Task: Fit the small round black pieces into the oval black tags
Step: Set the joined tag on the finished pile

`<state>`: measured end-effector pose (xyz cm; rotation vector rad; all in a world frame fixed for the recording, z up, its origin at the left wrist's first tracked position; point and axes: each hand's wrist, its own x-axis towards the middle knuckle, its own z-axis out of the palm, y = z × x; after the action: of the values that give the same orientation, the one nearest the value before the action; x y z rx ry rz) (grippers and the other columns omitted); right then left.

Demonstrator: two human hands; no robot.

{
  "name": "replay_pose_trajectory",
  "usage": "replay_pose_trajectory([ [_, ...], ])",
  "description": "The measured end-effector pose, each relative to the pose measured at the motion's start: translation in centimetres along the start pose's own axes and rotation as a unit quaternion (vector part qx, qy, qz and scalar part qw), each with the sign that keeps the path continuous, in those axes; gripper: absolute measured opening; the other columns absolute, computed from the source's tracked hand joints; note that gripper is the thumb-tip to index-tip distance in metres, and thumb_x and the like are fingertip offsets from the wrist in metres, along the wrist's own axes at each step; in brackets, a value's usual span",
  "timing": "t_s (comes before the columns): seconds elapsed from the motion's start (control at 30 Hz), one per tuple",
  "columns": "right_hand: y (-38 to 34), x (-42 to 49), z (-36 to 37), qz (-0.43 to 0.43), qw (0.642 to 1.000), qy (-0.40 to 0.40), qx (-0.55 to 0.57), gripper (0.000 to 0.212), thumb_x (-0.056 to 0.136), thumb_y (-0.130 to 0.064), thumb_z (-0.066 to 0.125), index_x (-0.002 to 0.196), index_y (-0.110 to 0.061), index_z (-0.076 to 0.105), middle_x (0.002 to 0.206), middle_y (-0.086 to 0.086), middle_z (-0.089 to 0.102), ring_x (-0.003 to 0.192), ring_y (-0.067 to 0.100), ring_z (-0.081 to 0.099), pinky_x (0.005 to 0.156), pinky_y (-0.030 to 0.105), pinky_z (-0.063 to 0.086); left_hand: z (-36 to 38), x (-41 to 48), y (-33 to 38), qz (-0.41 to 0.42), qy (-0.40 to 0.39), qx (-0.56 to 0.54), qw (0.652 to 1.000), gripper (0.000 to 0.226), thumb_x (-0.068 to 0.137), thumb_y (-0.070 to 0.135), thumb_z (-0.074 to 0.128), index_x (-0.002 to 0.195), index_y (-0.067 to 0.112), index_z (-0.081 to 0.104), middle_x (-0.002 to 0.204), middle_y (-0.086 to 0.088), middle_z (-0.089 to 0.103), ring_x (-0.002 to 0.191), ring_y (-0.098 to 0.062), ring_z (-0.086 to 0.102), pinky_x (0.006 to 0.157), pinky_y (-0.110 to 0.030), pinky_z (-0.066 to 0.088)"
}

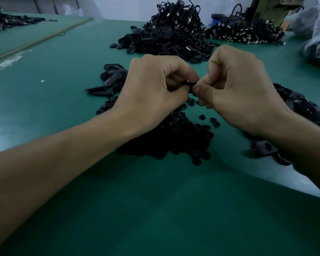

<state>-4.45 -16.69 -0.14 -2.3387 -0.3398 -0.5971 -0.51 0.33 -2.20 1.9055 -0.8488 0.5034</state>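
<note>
Black part (189,85) sits pinched between curled fingers (185,71) of left hand (151,87) and right hand (242,89), round pieces (174,137) at six o'clock.

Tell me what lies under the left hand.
Under the left hand a heap of small round black pieces lies on the green table; the hand and wrist hide the heap's far part.
</note>
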Motion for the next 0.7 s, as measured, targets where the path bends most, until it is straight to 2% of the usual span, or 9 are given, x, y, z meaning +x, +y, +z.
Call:
replay_pose_trajectory([
  [0.13, -0.1, 0.0, 0.0, 0.039, 0.998, 0.007, 0.054, 0.039, 0.087, -0.001, 0.072, 0.076, -0.021, 0.040, 0.068, 0.006, 0.071, 0.063, 0.013, 0.072, 0.062, 0.043, 0.062, 0.1, 0.0, -0.1, 0.010, 0.008, 0.009, 1.000, 0.020, 0.083, -0.001, 0.072, 0.098, 0.011, 0.075, 0.086, 0.010, 0.073, 0.078, -0.001, 0.070, 0.074, -0.016, 0.056],
  [0.33, -0.4, -0.1, 0.4, 0.076, 0.993, -0.011, 0.088, 0.032, 0.091, 0.000, 0.068, 0.076, -0.021, 0.050, 0.073, 0.008, 0.071, 0.066, 0.015, 0.075, 0.071, 0.047, 0.062, 0.2, -0.1, 0.0, 0.032, 0.012, 0.050, 0.998, 0.018, 0.084, 0.003, 0.074, 0.101, 0.010, 0.075, 0.088, 0.010, 0.072, 0.082, 0.001, 0.070, 0.077, -0.014, 0.055],
  [0.5, -0.5, -0.3, 0.7, 0.102, 0.984, -0.035, 0.143, 0.030, 0.083, 0.000, 0.068, 0.080, -0.025, 0.050, 0.084, 0.013, 0.074, 0.082, 0.024, 0.075, 0.080, 0.056, 0.059, 0.0, 0.3, -0.2, 0.020, 0.016, 0.050, 0.998, 0.016, 0.085, 0.005, 0.074, 0.098, 0.012, 0.074, 0.085, 0.016, 0.070, 0.078, 0.005, 0.068, 0.074, -0.012, 0.054],
  [0.7, -0.6, -0.6, 1.1, 0.090, 0.988, -0.012, 0.127, 0.034, 0.084, -0.006, 0.074, 0.080, -0.025, 0.046, 0.084, 0.010, 0.075, 0.079, 0.021, 0.075, 0.080, 0.049, 0.060, -0.3, 0.2, -0.3, 0.039, 0.006, 0.072, 0.997, 0.014, 0.086, 0.007, 0.074, 0.100, 0.011, 0.074, 0.084, 0.016, 0.070, 0.079, 0.002, 0.069, 0.075, -0.013, 0.055],
])
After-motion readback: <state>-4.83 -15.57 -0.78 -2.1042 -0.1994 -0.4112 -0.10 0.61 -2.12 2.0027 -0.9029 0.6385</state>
